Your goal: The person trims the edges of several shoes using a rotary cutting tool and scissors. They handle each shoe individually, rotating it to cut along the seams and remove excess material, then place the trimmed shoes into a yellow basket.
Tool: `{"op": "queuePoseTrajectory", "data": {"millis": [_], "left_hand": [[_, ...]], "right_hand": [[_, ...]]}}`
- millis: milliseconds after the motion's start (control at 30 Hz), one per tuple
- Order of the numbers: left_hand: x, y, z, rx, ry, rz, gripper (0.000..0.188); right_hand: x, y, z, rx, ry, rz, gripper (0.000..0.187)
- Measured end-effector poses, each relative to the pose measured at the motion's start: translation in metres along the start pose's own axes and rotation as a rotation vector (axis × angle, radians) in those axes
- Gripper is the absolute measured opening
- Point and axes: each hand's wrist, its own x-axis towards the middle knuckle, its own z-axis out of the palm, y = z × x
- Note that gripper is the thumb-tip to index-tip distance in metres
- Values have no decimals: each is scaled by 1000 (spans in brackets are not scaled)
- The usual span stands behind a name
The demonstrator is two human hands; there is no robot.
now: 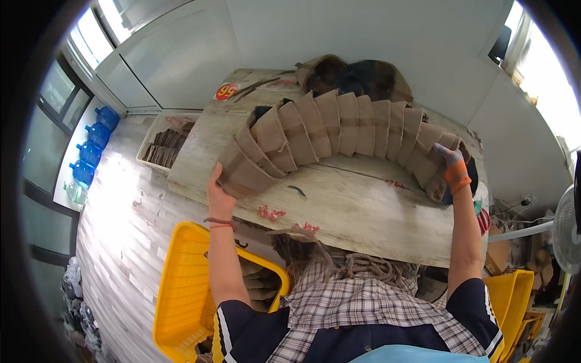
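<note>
A long nested row of brown cloth pieces [348,124], each like an open cup, curves in an arc across the worktable [339,193]. At its left end, my bare left hand [219,195] grips the outermost piece, thumb up along the edge and the other fingers partly hidden. My right hand [454,158], in a glove with an orange cuff, holds the right end, fingers over the cloth. Behind the arc lie more brown and dark cloth pieces [363,78]. A small dark strip [296,190] rests on the tabletop in front.
Below the table's left front stands a yellow basket [181,284] with cloth pieces inside; a second yellow bin [514,296] is at right. A white crate [148,145] of brown pieces sits left of the table. Red-handled scissors [484,221] hang by the right edge, near a fan [567,230].
</note>
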Motion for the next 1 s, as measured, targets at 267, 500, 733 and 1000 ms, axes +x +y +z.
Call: {"op": "queuePoseTrajectory", "data": {"millis": [267,500,733,1000], "left_hand": [[68,32,-7,209,-156,-74,48],[78,24,12,263,-82,-43,53],[65,13,34,62,-110,-155,42],[2,41,4,138,-103,-31,53]], "right_hand": [[-15,-46,34,115,-182,-143,30],[17,17,12,300,-135,-66,38],[19,15,7,279,-181,-106,39],[-30,-44,48,429,-396,-97,39]]}}
